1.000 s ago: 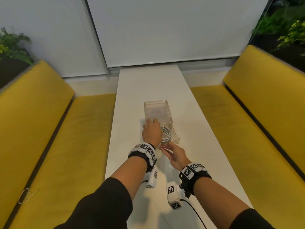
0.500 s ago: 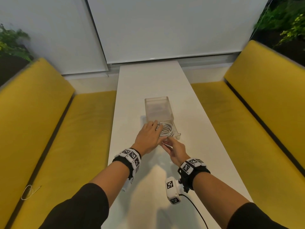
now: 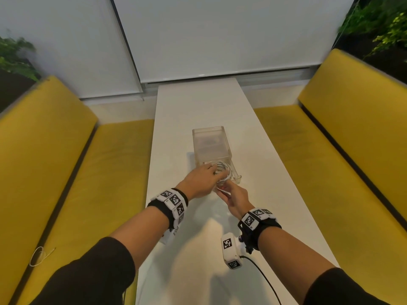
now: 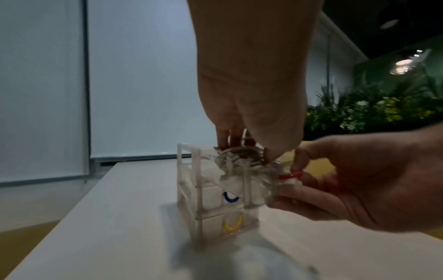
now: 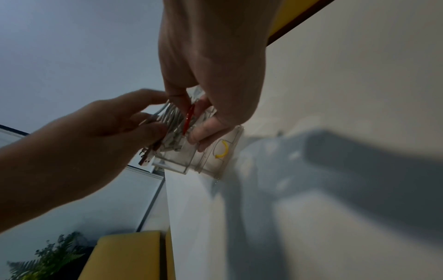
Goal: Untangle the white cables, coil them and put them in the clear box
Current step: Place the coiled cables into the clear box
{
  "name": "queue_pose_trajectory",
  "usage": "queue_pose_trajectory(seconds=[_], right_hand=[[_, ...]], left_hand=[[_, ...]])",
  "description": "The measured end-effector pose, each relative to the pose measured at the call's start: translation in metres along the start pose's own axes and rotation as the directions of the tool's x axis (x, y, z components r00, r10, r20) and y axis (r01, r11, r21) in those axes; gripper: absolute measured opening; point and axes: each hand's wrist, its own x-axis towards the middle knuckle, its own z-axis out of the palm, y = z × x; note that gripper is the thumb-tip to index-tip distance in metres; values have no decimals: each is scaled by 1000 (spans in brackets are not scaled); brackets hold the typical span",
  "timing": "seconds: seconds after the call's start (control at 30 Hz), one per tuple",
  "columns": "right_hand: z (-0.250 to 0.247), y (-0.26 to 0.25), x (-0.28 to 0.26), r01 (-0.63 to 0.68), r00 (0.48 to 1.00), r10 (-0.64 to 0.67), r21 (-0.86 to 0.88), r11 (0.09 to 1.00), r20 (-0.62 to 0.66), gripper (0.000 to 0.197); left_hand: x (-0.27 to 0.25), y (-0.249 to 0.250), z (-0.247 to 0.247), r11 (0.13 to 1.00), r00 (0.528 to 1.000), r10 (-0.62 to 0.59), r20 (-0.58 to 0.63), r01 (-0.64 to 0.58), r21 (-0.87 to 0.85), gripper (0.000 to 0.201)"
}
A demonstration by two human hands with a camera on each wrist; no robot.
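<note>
A clear box (image 3: 209, 139) with three stacked drawers stands mid-table. Its top drawer (image 3: 236, 176) is pulled out toward me, and a coiled white cable (image 3: 223, 170) lies in it. My left hand (image 3: 198, 181) reaches in from the left, with its fingers and thumb around the coil (image 4: 235, 157). My right hand (image 3: 235, 197) is at the drawer's front and pinches its red handle (image 4: 290, 176) between thumb and fingers. In the right wrist view the coil (image 5: 171, 121) sits beside the red handle (image 5: 188, 119). The hands hide the near part of the coil.
The two lower drawers, with a blue handle (image 4: 230, 199) and a yellow handle (image 4: 231, 225), are closed. Yellow benches (image 3: 66, 172) flank the narrow white table (image 3: 198, 102). A thin white loop (image 3: 40, 256) lies on the left bench. A black cord (image 3: 262, 274) trails from my right wrist.
My left hand has dropped from above the drawer and swung left, so its fingers now reach the coil from the side. My right hand has stayed at the drawer front.
</note>
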Motion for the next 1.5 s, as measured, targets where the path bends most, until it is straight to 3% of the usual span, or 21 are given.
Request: queue_pose_trajectory(seconds=[0.1,0.23,0.33,0.43,0.5,0.57,0.63,0.73,0.83,0.93,1.07,1.17,1.3,1.4,1.5], right_hand=[[0,-1,0,-9,1000,9,-3,1000,-5,19],[-1,-1,0,-21,1000,21,-3,1000,-4,11],[0,1,-3,-26,1000,26,2,1000,12,11],[1,2,-5,-17,1000,17,0,1000,-4,6],[2,1,-5,-15,1000,15,-7,1000,-7,7],[0,-1,-5,-9,1000,9,-4,1000,11,18],[0,-3,-5,-9,1000,9,1,1000,28,21],[1,-4,-6,-19,1000,19,6,1000,21,17],[2,-5,-7,-28,1000,28,-3,1000,7,14],[4,-4,-7,-38,999,38,3,999,-5,12],[6,0,-4,-31,999,31,10,999,10,23],[6,1,-4,-8,1000,8,34,999,10,30],[8,1,-7,-13,1000,13,0,1000,-13,15],[6,-1,-6,-32,999,31,-9,999,-25,14],[6,-3,-7,-23,1000,23,13,1000,-11,21]], left_hand=[[5,-10,-5,998,999,24,48,-26,54,50],[17,2,-9,978,996,-31,89,11,209,49],[21,20,-7,953,982,-161,102,128,274,45],[32,33,-7,937,945,-315,87,294,189,37],[41,35,-8,936,935,-344,83,335,105,43],[43,30,-11,967,960,-252,121,255,-3,59],[32,16,-18,986,976,-92,199,117,-118,56],[7,-13,-9,981,983,94,156,-65,-184,55],[-10,-24,2,982,986,143,83,-130,-139,58],[-2,-26,-1,980,981,192,32,-190,-56,37],[15,-20,-2,980,987,133,91,-145,134,41],[33,1,3,981,992,-28,125,3,196,48],[52,25,-7,959,954,-278,110,269,94,41],[56,29,-9,962,956,-269,113,272,-8,43],[40,7,-9,963,976,-216,-17,211,-167,34]])
